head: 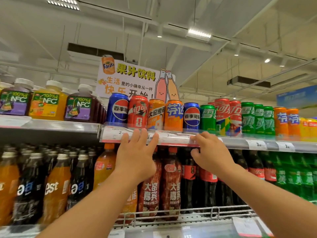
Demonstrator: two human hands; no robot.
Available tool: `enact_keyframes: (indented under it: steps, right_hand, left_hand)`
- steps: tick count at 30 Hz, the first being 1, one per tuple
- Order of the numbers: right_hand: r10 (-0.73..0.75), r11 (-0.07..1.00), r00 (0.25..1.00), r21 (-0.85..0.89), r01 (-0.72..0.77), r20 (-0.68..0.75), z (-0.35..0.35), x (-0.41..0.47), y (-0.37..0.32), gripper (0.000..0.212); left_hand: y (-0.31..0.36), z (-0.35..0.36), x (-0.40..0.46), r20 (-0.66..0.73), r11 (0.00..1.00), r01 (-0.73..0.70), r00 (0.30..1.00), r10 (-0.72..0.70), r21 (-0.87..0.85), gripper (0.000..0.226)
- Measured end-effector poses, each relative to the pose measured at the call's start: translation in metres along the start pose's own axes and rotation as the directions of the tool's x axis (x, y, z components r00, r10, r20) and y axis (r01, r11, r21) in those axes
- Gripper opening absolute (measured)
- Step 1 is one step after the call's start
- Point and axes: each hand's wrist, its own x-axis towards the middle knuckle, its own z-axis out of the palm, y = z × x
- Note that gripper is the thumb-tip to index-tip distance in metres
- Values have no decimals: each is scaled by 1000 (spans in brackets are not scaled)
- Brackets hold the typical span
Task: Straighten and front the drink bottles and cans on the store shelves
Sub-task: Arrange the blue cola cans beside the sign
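A row of cans stands on the top shelf: a blue Pepsi can [118, 109], a red cola can [138, 111], an orange Dayao can [156, 115], an orange Fanta can [173, 115], a second Pepsi can [191, 116], then green Sprite cans [207, 118] and more red, green and orange cans to the right. My left hand [137, 155] reaches up with straight fingers touching the clear price strip [171, 137] on the shelf edge below the red cola can. My right hand [210, 152] pinches the same strip below the second Pepsi can.
NFC juice bottles [48, 102] stand on the upper shelf at left. Below are tall bottles: dark and orange ones [56, 182] at left, red-labelled Dayao bottles [171, 182] in the middle, cola and green bottles at right. A juice sign [130, 78] rises behind the cans.
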Motion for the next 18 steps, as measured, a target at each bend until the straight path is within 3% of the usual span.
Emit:
enact_keyframes:
  steps: [3, 5, 8, 11, 13, 18]
  right_hand:
    - [20, 993, 996, 118, -10, -83, -30, 40, 7, 23]
    - [33, 991, 992, 132, -17, -121, -49, 71, 9, 34]
    - [58, 987, 998, 150, -54, -28, -57, 106, 6, 56]
    - [42, 989, 993, 137, -57, 114, -48, 124, 8, 39]
    - [40, 984, 993, 166, -58, 112, -41, 127, 11, 25]
    - [12, 978, 1000, 207, -11, -4, -37, 129, 19, 38]
  left_hand:
    - [2, -2, 2, -1, 999, 0, 1000, 0, 51, 86]
    - [5, 1, 0, -6, 995, 10, 1000, -10, 96, 89]
    - [5, 4, -1, -26, 992, 19, 1000, -16, 122, 92]
    - [4, 6, -1, -25, 992, 28, 999, -25, 123, 95]
    - [3, 7, -1, -18, 992, 38, 999, -36, 120, 97]
    - [3, 5, -4, -10, 993, 41, 999, -40, 111, 97]
